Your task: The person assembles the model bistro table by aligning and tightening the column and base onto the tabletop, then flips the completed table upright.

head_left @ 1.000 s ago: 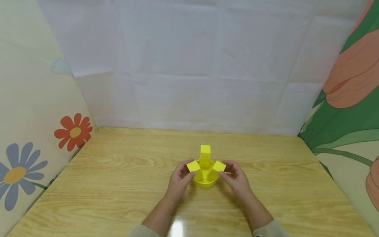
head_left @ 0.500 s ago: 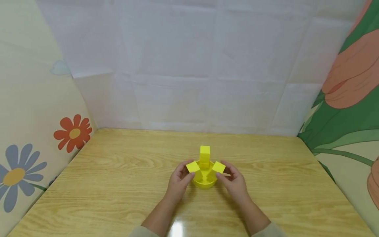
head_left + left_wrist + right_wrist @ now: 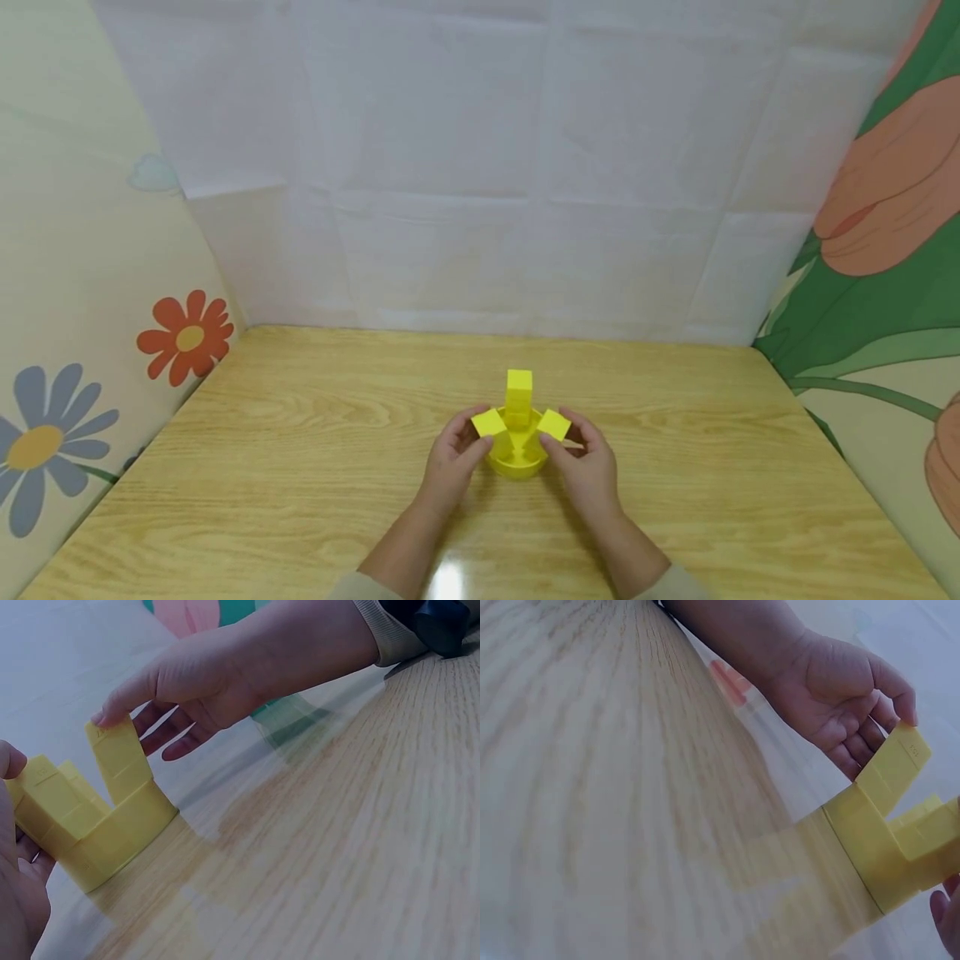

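Observation:
A yellow plastic piece, a shallow round dish [image 3: 517,469] with three square-topped posts around its rim, stands on the table in the head view. My left hand [image 3: 448,467] pinches the left post [image 3: 491,427], thumb in front and fingers behind. On the other side, my right hand [image 3: 591,471] holds the right post [image 3: 554,425] the same way. The back post [image 3: 519,392] stands untouched. In the left wrist view the right thumb presses the top of its post [image 3: 120,754]. The right wrist view shows the left thumb at the tip of its post [image 3: 896,765].
The wooden table [image 3: 300,467] spreads around the piece. Behind it hangs a creased white sheet [image 3: 450,167]. Flower-printed cloth [image 3: 75,250] lines the left side, and another printed cloth [image 3: 885,333] the right.
My right hand has shifted slightly left, its thumb sliding inward across the front of the right post. The left hand and the yellow piece look almost still.

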Tool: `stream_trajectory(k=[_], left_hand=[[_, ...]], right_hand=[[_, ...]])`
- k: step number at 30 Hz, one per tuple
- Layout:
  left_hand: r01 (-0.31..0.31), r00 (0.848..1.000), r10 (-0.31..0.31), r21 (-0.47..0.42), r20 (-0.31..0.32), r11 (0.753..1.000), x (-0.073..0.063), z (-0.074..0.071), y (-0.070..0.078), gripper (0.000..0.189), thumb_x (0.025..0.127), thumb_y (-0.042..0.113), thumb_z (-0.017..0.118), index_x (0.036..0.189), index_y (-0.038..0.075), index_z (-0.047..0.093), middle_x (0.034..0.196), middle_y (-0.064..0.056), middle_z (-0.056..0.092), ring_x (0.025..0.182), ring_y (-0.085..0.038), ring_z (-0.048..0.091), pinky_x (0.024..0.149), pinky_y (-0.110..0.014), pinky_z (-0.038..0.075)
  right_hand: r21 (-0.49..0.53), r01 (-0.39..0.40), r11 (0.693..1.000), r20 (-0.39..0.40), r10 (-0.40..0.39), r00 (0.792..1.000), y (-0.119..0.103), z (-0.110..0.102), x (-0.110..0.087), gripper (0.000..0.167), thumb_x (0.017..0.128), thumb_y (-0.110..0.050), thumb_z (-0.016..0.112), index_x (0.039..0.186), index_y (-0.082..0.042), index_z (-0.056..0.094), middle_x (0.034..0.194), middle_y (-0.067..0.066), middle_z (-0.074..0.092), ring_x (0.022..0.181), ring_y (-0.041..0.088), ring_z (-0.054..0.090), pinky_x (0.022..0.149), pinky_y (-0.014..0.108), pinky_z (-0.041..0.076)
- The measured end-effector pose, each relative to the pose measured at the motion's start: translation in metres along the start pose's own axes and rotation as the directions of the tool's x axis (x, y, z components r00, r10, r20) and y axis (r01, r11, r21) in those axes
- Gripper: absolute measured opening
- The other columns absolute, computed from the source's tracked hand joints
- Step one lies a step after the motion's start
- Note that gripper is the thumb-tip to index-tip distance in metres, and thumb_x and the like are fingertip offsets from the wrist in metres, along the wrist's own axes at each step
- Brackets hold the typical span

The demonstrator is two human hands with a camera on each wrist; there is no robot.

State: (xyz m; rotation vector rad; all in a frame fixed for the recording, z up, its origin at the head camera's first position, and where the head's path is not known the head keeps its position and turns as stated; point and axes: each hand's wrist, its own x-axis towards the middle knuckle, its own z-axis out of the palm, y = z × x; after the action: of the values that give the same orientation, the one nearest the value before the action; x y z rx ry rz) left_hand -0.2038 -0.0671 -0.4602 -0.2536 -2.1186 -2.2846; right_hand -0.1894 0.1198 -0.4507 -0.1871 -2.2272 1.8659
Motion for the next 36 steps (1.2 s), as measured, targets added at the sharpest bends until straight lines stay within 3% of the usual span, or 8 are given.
stream_trajectory(k=[5,9,15,20,24,30,36], left_hand=[[0.004,1.0,-0.004,0.002,-0.002,1.0,0.0,0.0,0.001,0.042,0.093,0.002,0.057,0.134,0.0,0.052,0.138,-0.019,0.055,0.13,-0.027,0.051,0.099,-0.017,0.044],[0.005,1.0,-0.005,-0.001,-0.001,1.0,-0.001,0.0,0.001,0.042,0.093,0.001,0.057,0.134,0.0,0.051,0.14,-0.019,0.054,0.13,-0.027,0.05,0.1,-0.017,0.044],[0.002,1.0,-0.002,-0.007,-0.003,1.0,-0.001,0.0,-0.001,0.042,0.092,0.0,0.057,0.134,-0.001,0.051,0.14,-0.019,0.053,0.132,-0.029,0.049,0.1,-0.017,0.043],[-0.014,1.0,0.014,-0.007,-0.001,1.0,0.0,0.0,0.0,0.041,0.092,0.0,0.057,0.133,-0.002,0.051,0.14,-0.02,0.054,0.131,-0.029,0.049,0.1,-0.016,0.044],[-0.019,1.0,0.019,-0.001,-0.001,1.0,0.0,0.001,0.0,0.041,0.093,0.0,0.057,0.133,-0.002,0.051,0.14,-0.02,0.054,0.131,-0.03,0.049,0.1,-0.017,0.044],[-0.023,1.0,0.023,0.012,0.003,1.0,-0.001,0.001,0.0,0.042,0.093,0.001,0.057,0.134,-0.002,0.051,0.141,-0.02,0.053,0.133,-0.031,0.048,0.103,-0.02,0.042],[-0.094,0.995,0.093,0.048,0.025,0.994,-0.002,0.0,-0.001,0.057,0.091,0.002,0.062,0.144,-0.001,0.04,0.148,-0.022,0.044,0.14,-0.036,0.039,0.118,-0.044,0.03]], right_hand=[[-0.012,-0.002,1.0,0.015,0.002,1.0,-0.001,0.0,0.0,0.045,0.087,-0.021,0.074,0.129,-0.009,0.06,0.116,0.012,0.063,0.098,0.016,0.058,0.078,0.017,0.051],[-0.061,0.02,0.998,0.113,-0.013,0.994,-0.002,-0.005,0.005,0.044,0.089,-0.021,0.072,0.128,-0.008,0.058,0.118,0.012,0.062,0.101,0.018,0.059,0.082,0.023,0.054],[-0.207,0.054,0.977,0.303,0.011,0.953,-0.01,-0.019,0.019,0.05,0.086,-0.023,0.076,0.131,-0.013,0.056,0.121,0.01,0.063,0.104,0.023,0.062,0.087,0.037,0.057],[-0.291,0.103,0.951,0.378,0.016,0.926,-0.014,-0.026,0.025,0.057,0.084,-0.022,0.078,0.136,-0.016,0.054,0.13,0.01,0.061,0.104,0.026,0.064,0.082,0.039,0.058],[-0.307,0.119,0.944,0.386,0.009,0.923,-0.014,-0.026,0.027,0.058,0.084,-0.021,0.078,0.136,-0.018,0.055,0.132,0.011,0.06,0.102,0.027,0.065,0.08,0.037,0.058],[-0.309,0.135,0.941,0.351,-0.019,0.936,-0.014,-0.023,0.024,0.053,0.082,-0.017,0.079,0.131,-0.016,0.059,0.119,0.014,0.065,0.094,0.024,0.066,0.076,0.034,0.059],[-0.247,0.035,0.968,0.309,0.045,0.95,-0.013,-0.026,0.025,0.053,0.084,-0.016,0.077,0.134,-0.017,0.057,0.116,0.014,0.064,0.092,0.02,0.066,0.074,0.032,0.059]])
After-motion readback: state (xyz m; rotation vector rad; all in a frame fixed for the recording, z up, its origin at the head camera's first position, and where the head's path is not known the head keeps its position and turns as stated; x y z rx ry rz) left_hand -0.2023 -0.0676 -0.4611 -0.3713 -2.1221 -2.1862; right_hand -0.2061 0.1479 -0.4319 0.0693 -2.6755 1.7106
